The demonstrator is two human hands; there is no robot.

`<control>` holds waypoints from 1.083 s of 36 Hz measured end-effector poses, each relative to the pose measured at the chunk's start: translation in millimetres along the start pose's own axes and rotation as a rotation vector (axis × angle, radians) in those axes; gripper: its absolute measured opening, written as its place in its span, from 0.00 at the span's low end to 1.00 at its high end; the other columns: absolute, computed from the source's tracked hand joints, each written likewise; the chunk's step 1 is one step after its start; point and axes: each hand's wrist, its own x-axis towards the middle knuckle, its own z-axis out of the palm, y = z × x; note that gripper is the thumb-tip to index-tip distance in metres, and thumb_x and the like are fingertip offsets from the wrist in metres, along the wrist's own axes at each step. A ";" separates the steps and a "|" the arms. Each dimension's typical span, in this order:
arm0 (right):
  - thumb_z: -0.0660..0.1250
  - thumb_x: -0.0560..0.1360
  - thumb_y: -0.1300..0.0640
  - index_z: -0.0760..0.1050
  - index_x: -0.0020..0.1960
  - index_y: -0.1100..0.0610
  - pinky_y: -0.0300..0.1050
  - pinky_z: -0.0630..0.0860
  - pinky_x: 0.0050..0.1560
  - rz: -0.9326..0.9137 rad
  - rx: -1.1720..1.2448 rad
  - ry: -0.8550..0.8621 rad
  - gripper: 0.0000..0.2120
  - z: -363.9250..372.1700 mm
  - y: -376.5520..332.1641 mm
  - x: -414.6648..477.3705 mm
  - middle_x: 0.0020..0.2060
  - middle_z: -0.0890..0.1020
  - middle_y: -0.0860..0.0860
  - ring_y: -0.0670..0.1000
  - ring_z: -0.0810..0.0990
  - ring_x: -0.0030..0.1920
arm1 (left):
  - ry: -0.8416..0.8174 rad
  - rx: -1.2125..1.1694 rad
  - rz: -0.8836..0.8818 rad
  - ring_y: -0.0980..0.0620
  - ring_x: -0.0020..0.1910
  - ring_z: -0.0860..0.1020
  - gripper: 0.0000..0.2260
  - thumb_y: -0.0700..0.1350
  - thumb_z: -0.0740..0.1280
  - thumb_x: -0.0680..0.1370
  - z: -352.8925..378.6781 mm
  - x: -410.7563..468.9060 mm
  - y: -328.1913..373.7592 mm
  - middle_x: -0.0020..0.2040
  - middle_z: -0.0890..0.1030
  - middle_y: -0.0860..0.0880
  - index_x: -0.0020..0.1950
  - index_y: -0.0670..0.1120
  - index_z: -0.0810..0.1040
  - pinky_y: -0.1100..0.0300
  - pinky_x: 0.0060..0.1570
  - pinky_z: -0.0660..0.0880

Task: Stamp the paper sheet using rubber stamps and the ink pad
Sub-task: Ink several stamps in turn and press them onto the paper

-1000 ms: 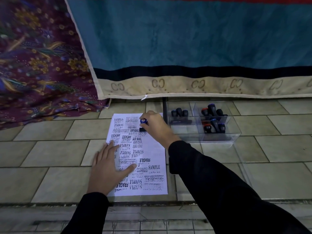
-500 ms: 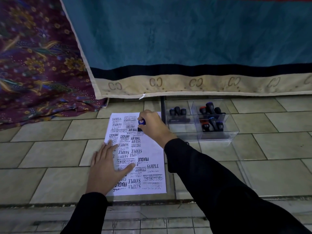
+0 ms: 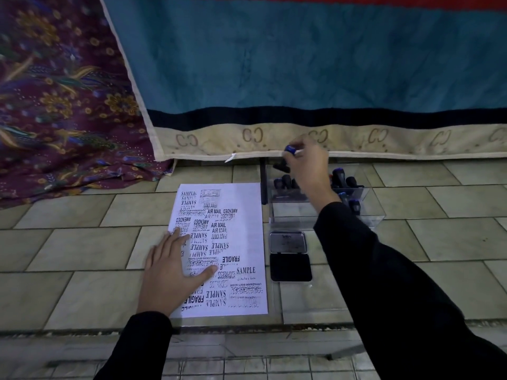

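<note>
A white paper sheet, covered with many black stamp prints, lies on the tiled floor. My left hand presses flat on its lower left part. My right hand grips a blue-topped rubber stamp in the air above the clear plastic box to the right of the sheet. The box holds several black stamps with blue or red tops. An open ink pad with a metal lid sits just right of the sheet, in front of the box.
A teal cloth with a beige border hangs behind the box and sheet. A purple floral fabric lies at the left. Beige floor tiles surround the work area, with a step edge near me.
My right hand lifted the stamp off the upper part of the sheet and carried it right, over the clear box. The ink pad came into view. My left hand stayed on the sheet.
</note>
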 end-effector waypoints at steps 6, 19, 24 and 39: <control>0.70 0.73 0.61 0.79 0.47 0.60 0.43 0.77 0.47 0.122 -0.258 -0.117 0.04 -4.6 33.5 7.3 0.46 0.82 0.57 0.53 0.79 0.46 | -0.003 0.001 -0.001 0.57 0.78 0.51 0.47 0.78 0.56 0.63 -1.2 0.9 0.6 0.78 0.57 0.55 0.73 0.52 0.64 0.52 0.77 0.48; 0.69 0.74 0.61 0.76 0.48 0.65 0.42 0.72 0.40 0.164 -0.436 -0.301 0.07 7.4 25.2 4.7 0.44 0.80 0.59 0.56 0.79 0.46 | -0.008 0.006 0.000 0.58 0.78 0.50 0.46 0.79 0.56 0.63 0.0 -0.1 -0.8 0.78 0.56 0.56 0.74 0.53 0.63 0.52 0.77 0.47; 0.66 0.75 0.64 0.79 0.45 0.63 0.41 0.74 0.42 0.153 -0.375 -0.249 0.04 -6.3 20.8 6.2 0.44 0.82 0.57 0.52 0.78 0.42 | 0.000 -0.001 -0.001 0.58 0.77 0.53 0.46 0.78 0.56 0.63 -0.2 0.6 -1.0 0.78 0.58 0.56 0.73 0.52 0.64 0.52 0.76 0.48; 0.71 0.70 0.58 0.77 0.46 0.63 0.43 0.70 0.37 0.330 -0.592 -0.186 0.09 -82.0 71.5 -32.2 0.42 0.81 0.61 0.60 0.80 0.43 | 0.008 0.007 0.006 0.58 0.77 0.52 0.46 0.79 0.56 0.63 3.0 1.8 -4.8 0.78 0.58 0.56 0.73 0.53 0.64 0.55 0.76 0.46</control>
